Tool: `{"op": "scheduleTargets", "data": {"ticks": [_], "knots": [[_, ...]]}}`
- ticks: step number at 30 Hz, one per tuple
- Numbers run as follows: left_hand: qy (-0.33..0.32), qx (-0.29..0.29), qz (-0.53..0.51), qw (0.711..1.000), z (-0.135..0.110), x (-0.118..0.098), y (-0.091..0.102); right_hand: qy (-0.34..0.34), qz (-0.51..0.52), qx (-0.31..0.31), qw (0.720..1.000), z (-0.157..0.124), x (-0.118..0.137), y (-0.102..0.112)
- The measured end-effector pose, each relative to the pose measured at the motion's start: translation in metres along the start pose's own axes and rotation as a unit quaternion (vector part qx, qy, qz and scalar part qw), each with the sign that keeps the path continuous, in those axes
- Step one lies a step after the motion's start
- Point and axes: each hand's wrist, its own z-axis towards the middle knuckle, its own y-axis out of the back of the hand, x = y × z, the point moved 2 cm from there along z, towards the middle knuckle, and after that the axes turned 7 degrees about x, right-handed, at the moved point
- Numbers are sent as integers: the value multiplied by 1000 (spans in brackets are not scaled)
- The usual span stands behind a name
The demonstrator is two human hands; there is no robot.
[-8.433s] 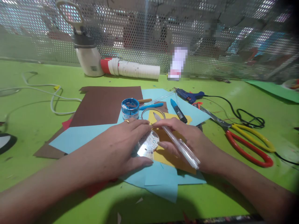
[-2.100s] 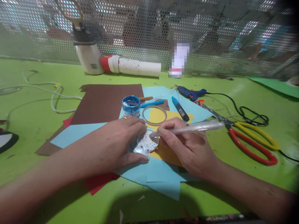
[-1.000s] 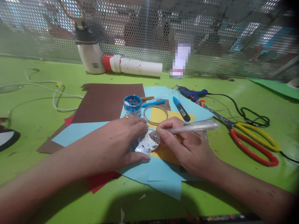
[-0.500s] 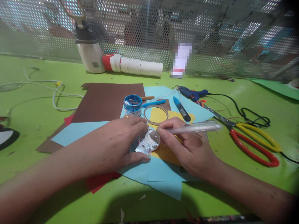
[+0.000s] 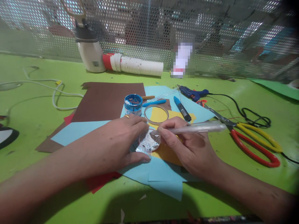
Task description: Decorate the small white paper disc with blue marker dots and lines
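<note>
Bench (image 5: 28,174), green-topped, is supporting an assortment of craft materials, taken here from left to right. At the far left, a black-and-white object (image 5: 7,137) is being cut off by the edge of the view, and a white cable (image 5: 56,95) is looping across the surface. Next, light blue sheets (image 5: 79,130) are overlapping red paper (image 5: 100,182) and a large brown sheet (image 5: 107,101). Behind them, a white bottle (image 5: 90,57) with a dark collar is standing upright beside a stack of cups (image 5: 140,66), which is lying on its side. Near the centre, the left hand (image 5: 121,143) is lying flat and extended, thumb and fingers apart, its fingertips covering the left side of a dotted disc (image 5: 149,141). Just beyond the knuckles, a blue-rimmed jar (image 5: 133,107) is standing, and to its right a thin ring (image 5: 145,115) is lying partly over yellow paper (image 5: 168,154). The disc is resting between the two hands; the right hand (image 5: 187,143) is gripping a clear pen (image 5: 201,127), whose tip is pointing onto the disc. Farther right, a blue-capped marker (image 5: 182,109), a blue glue gun (image 5: 193,93) and scissors (image 5: 230,122) with red and yellow handles are lying in sequence, while a green sheet (image 5: 277,90) is lying near the right edge.
</note>
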Motion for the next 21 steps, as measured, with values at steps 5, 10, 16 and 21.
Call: {"op": "scheduleTargets", "data": {"ticks": [5,10,16,21], "knots": [[2,10,-5,1000,0,-1,0,-14,11,12,1000,-2,-2,-1],[2,7,-3,1000,1,-1,0,-10,11,15,1000,-1,-2,0],[5,8,1,1000,1,1,-1,-11,20,20,1000,-1,-1,0],[5,13,-1,1000,1,1,-1,-12,22,21,999,-1,-1,-1]]}}
